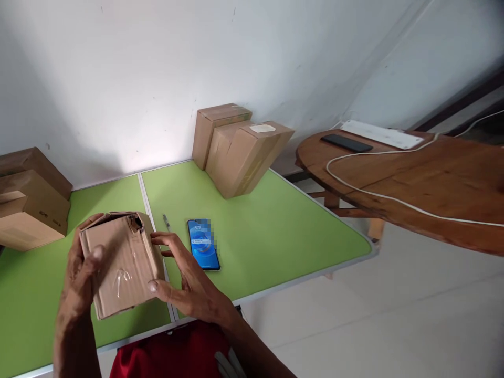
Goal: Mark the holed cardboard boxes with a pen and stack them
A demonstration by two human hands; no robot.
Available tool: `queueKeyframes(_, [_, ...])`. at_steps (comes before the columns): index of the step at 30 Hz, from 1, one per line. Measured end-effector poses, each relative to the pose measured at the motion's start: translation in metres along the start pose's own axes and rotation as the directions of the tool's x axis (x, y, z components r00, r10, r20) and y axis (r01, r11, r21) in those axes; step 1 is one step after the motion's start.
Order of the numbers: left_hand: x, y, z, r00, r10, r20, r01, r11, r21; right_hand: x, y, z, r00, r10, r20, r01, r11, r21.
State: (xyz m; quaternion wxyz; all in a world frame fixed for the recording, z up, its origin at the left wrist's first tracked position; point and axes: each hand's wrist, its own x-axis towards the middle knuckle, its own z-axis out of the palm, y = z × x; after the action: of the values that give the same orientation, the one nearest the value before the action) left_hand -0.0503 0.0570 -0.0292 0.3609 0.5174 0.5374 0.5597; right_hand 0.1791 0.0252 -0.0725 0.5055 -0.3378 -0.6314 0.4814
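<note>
A small brown cardboard box [118, 268] is held tilted over the near part of the green table [315, 231]. Its upper right corner is torn, leaving a dark hole, and a bit of clear tape shines on its face. My left hand [81, 273] grips the box's left side, thumb on the front face. On the right side, my right hand [189, 281] holds the box between thumb and fingers. Just beyond that hand lies a smartphone [202, 244] with a lit blue screen. A pen [166, 222] rests beside the box, close to the table's seam.
Several cardboard boxes [244, 157] stand against the wall at the back, and more boxes [33, 205] are at the left. A wooden table [433, 184] at the right carries a black phone-like slab [346, 143], a white power strip [381, 134] and a white cable [378, 195].
</note>
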Motion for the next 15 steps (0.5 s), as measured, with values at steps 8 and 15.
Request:
queueKeyframes(8, [-0.029, 0.029, -0.003, 0.986, 0.148, 0.076, -0.165, 0.927, 0.338, 0.006, -0.021, 0.005, 0.972, -0.022, -0.234, 0.001, 0.996, -0.091])
queueKeyframes(15, [-0.046, 0.036, 0.015, 0.892, 0.446, 0.072, -0.38, 0.653, 0.655, 0.002, -0.023, 0.014, 0.967, -0.118, -0.226, 0.085, 0.985, -0.151])
